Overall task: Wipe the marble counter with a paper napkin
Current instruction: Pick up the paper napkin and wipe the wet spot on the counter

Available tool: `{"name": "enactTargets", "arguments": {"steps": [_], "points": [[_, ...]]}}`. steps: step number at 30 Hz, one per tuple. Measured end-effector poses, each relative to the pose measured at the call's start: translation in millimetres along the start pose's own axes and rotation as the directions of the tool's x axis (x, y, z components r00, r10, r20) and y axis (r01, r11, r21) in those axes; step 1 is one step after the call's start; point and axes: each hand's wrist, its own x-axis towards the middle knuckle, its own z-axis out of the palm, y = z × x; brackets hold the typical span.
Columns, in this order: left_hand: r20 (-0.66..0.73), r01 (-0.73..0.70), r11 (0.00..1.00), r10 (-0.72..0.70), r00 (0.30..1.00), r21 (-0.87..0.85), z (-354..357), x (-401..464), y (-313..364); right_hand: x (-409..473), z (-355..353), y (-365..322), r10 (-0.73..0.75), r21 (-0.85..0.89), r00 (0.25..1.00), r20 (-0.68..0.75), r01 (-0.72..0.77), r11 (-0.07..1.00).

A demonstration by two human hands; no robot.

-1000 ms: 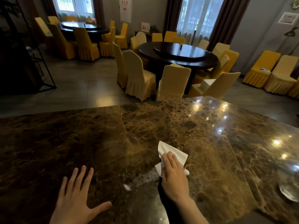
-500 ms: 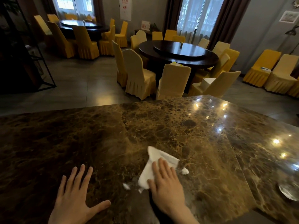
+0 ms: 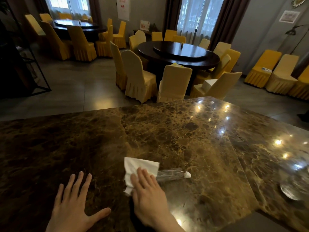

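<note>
The room is dim — daylight enters through the far windows. Ceiling lights glare as spots on the glossy tabletop. Edges bow — wide-angle distortion.

No text is legible. A wall poster left of the right window bears red marks, unreadable. A small sign below the poster is likewise blurred.

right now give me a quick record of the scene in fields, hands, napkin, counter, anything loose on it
left hand: flat on the counter, fingers spread, holding nothing
right hand: palm down, pressing the napkin onto the counter
napkin: white paper, crumpled, partly under the right fingers
counter: brown marble, glossy, light reflections on the right side
streak: wet-looking smear just right of the napkin
loose bit: small white scrap at the smear's right end
</note>
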Motion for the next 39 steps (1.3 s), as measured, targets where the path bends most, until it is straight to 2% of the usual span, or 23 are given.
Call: {"name": "enactTargets", "arguments": {"steps": [4, 6, 11, 13, 16, 18, 20, 23, 27, 30, 33, 35, 37, 39], "points": [[0.022, -0.006, 1.0, 0.006, 1.0, 0.018, -2.5, -1.7, 0.3, -12.8, -25.0, 69.1, 0.239, -0.087, 0.964, -0.113, -0.249, 0.965], [0.033, -0.004, 1.0, 0.004, 0.999, 0.026, -4.4, -2.7, 1.2, -15.4, -31.6, 89.6, 0.305, -0.106, 0.942, -0.136, -0.32, 0.941], [0.044, -0.006, 0.999, 0.004, 0.999, 0.041, -6.0, -3.4, 3.8, -4.7, -23.9, 75.9, 0.409, -0.066, 0.887, -0.216, -0.431, 0.9], [0.051, -0.011, 1.0, 0.009, 0.999, 0.028, -7.2, -2.4, 4.4, -0.3, -15.1, 57.8, 0.321, -0.061, 0.931, -0.173, -0.336, 0.94], [0.069, 0.002, 0.999, -0.005, 0.998, 0.041, -7.3, 2.1, 4.6, -4.9, -6.4, 35.2, 0.078, -0.047, 0.993, -0.094, -0.083, 0.995], [0.066, 0.004, 0.999, -0.008, 0.998, 0.053, -6.7, 2.8, 2.6, -10.1, -12.5, 46.0, 0.036, -0.065, 0.991, -0.133, -0.045, 0.997], [0.067, 0.003, 0.999, -0.006, 0.998, 0.044, -5.6, 2.0, 1.4, -17.2, -24.8, 69.4, 0.16, -0.07, 0.968, -0.196, -0.176, 0.982], [0.061, 0.005, 1.0, -0.006, 0.998, 0.018, -3.8, 1.9, 1.0, -25.1, -42.3, 104.5, 0.353, -0.068, 0.912, -0.21, -0.373, 0.925], [0.047, 0.009, 1.0, -0.01, 0.999, 0.019, -4.0, 1.7, 1.2, -27.5, -38.7, 96.8, 0.439, -0.073, 0.871, -0.22, -0.463, 0.883], [0.057, 0.015, 1.0, -0.016, 0.998, 0.028, -6.2, -0.4, 3.5, -20.9, -25.6, 68.1, 0.418, 0.041, 0.877, -0.239, -0.421, 0.906], [0.069, 0.015, 0.999, -0.018, 0.997, 0.045, -9.6, -1.8, 5.1, -16.4, -14.5, 25.2, 0.224, 0.212, 0.944, -0.244, -0.173, 0.962], [0.074, 0.011, 0.999, -0.015, 0.997, 0.053, -11.1, -3.7, 6.3, -13.9, -17.6, 6.8, 0.164, 0.273, 0.944, -0.286, -0.084, 0.958], [0.075, 0.004, 0.998, -0.008, 0.997, 0.056, -12.4, -5.6, 6.8, -6.8, -31.2, 4.8, 0.265, 0.446, 0.914, -0.307, -0.108, 0.889], [0.076, 0.0, 0.999, -0.004, 0.997, 0.052, -12.6, -5.9, 7.2, -2.0, -51.7, 13.8, 0.396, 0.659, 0.874, -0.282, -0.124, 0.742]]}}
